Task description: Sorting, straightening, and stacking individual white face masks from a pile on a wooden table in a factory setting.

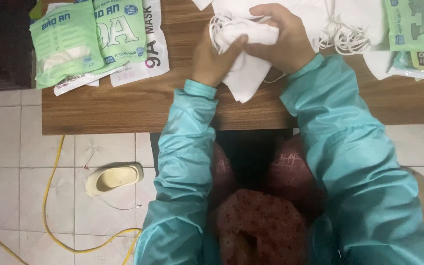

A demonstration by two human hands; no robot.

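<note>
Both my hands hold a small stack of white face masks [244, 73] above the near edge of a brown wooden table [138, 105]. My left hand [212, 61] grips the stack from the left with the thumb on top. My right hand [280, 39] closes over the top right of the stack, near its white ear loops. I wear teal sleeves. Beyond the hands, more loose white masks [344, 24] with tangled loops lie on the table.
Green and white flat mask packets [92, 37] lie at the table's left, and more packets [418, 34] at the right. On the tiled floor below are a cream slipper [114, 177] and a yellow cable [50, 206]. My knees are under the table edge.
</note>
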